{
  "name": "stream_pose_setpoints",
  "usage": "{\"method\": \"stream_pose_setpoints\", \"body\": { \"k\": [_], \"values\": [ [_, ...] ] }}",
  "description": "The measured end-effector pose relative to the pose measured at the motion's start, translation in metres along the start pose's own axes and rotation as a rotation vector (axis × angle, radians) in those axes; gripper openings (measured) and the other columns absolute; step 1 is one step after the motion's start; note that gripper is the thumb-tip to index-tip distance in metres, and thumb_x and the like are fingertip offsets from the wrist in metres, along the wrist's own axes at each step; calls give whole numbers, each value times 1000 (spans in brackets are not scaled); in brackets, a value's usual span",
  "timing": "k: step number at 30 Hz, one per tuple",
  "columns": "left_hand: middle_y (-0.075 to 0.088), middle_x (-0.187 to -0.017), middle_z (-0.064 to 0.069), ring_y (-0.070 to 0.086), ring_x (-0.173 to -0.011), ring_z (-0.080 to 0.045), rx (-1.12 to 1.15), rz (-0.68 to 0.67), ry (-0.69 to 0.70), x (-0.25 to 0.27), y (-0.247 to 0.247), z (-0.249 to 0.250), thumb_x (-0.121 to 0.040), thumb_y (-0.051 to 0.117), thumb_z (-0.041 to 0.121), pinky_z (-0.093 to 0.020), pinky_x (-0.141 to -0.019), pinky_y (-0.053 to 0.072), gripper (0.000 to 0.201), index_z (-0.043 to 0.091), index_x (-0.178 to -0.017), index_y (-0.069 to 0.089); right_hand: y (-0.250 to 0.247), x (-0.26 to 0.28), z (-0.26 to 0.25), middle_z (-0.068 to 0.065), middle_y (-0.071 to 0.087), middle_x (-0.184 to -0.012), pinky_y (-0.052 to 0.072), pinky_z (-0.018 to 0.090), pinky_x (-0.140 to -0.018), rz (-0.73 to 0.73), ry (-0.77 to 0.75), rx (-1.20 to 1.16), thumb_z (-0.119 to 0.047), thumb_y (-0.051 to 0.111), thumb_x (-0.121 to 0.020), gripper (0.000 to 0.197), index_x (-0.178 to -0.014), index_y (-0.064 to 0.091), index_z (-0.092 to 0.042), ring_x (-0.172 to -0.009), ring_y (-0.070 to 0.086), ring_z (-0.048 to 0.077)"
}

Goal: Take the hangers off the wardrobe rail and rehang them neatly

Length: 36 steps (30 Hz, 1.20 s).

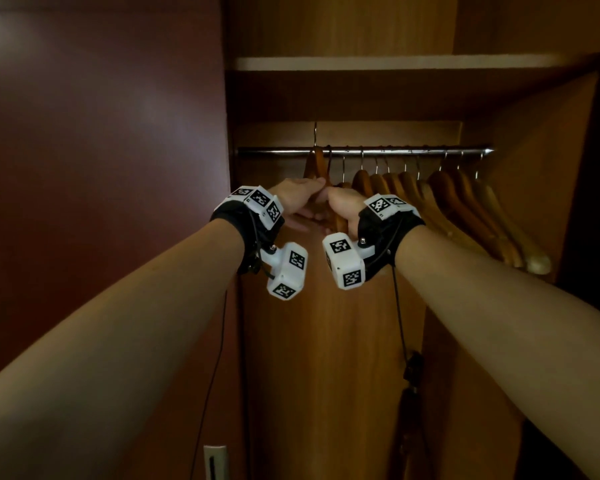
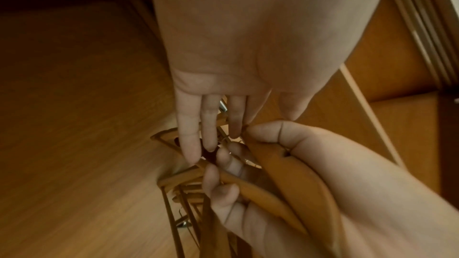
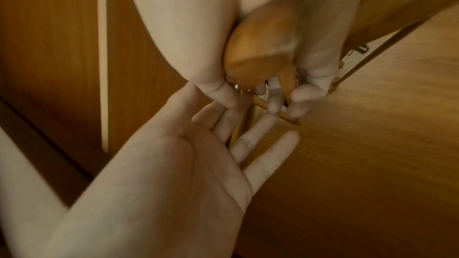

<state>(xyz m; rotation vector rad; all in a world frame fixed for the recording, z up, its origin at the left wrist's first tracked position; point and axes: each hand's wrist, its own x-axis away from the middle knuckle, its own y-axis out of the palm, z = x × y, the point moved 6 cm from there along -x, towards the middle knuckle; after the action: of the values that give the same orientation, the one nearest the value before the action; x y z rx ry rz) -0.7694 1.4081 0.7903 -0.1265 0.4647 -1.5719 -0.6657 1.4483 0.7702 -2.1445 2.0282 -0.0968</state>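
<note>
Your right hand (image 1: 342, 207) grips hanger (image 3: 261, 50) at frame centre; left hand (image 1: 297, 199) spread, fingers touching it. Rail (image 1: 364, 150) directly above; hanger's long axis points toward you.

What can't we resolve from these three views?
- Head view: the grip of the right hand and left hand is hidden behind their own backs and the wrist rigs.
- Head view: hooks on the rail are too small and dim to count the hangers.
- Right wrist view: the held hanger is motion-blurred; its hook is hidden.
- Left wrist view: the tangled hanger bars overlap and cannot be separated.
</note>
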Motion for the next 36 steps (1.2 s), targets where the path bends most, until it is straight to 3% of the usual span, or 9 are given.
{"method": "stream_pose_setpoints", "body": {
  "k": [2,5,8,13,19,23,26,29,36],
  "values": [
    [56,-102,-1,62,-101,-21,16,29,-14,-12,2,-1,-98,48,43,-43,-83,57,41,20,-133,50,0,-13,-3,12,64,-96,50,35,-63,-16,5,9,-21,54,-89,21,-106,61,-11,-85,62,29],
    [56,-106,-2,62,-102,-22,30,58,-40,-29,5,-3,-97,49,45,-42,-78,59,46,18,-134,48,-2,-43,-2,17,67,-117,52,49,-89,-37,5,37,-22,57,-83,34,-114,62,-9,-105,65,34],
    [55,-118,-8,61,-104,-24,62,88,-61,-44,6,-7,-95,51,49,-45,-78,59,52,15,-134,47,-5,-67,1,19,66,-121,49,53,-96,-59,3,55,-23,55,-88,31,-114,62,-8,-110,64,35],
    [59,-116,-9,59,-109,-27,67,114,-70,-64,6,-14,-95,49,50,-51,-86,56,46,13,-122,50,-1,-70,1,19,66,-117,49,54,-96,-92,-5,109,-17,54,-89,20,-104,63,-7,-109,64,37],
    [65,-103,-10,65,-96,-25,55,126,-104,-69,1,-30,-94,50,53,-50,-84,57,45,13,-111,58,12,-82,20,21,64,-117,49,54,-94,-125,45,151,-23,56,-88,36,-118,58,-4,-108,62,40],
    [65,-102,-11,65,-95,-25,45,137,-101,-61,-1,-33,-96,48,51,-50,-85,57,46,10,-115,57,18,-83,21,20,67,-115,51,57,-92,-137,20,152,-28,55,-89,35,-115,60,-6,-102,65,39],
    [62,-99,-7,63,-98,-25,48,126,-100,-50,-3,-30,-97,48,48,-49,-83,57,39,14,-115,52,16,-64,10,18,67,-111,51,48,-95,-98,-17,222,-28,51,-96,33,-116,60,-3,-104,64,35],
    [59,-118,-8,61,-103,-24,11,121,-83,-40,-9,-27,-96,48,48,-46,-77,59,48,14,-129,50,12,-51,3,15,61,-94,51,45,-92,-31,-44,292,-24,49,-98,24,-109,57,-4,-97,61,34],
    [57,-124,-8,57,-105,-23,38,127,9,-11,-26,-24,-100,48,36,-43,-81,56,45,13,-138,45,17,-13,-7,12,53,-99,48,37,-82,106,-106,334,-26,57,-91,20,-104,55,-11,-89,51,27]
  ]
}}
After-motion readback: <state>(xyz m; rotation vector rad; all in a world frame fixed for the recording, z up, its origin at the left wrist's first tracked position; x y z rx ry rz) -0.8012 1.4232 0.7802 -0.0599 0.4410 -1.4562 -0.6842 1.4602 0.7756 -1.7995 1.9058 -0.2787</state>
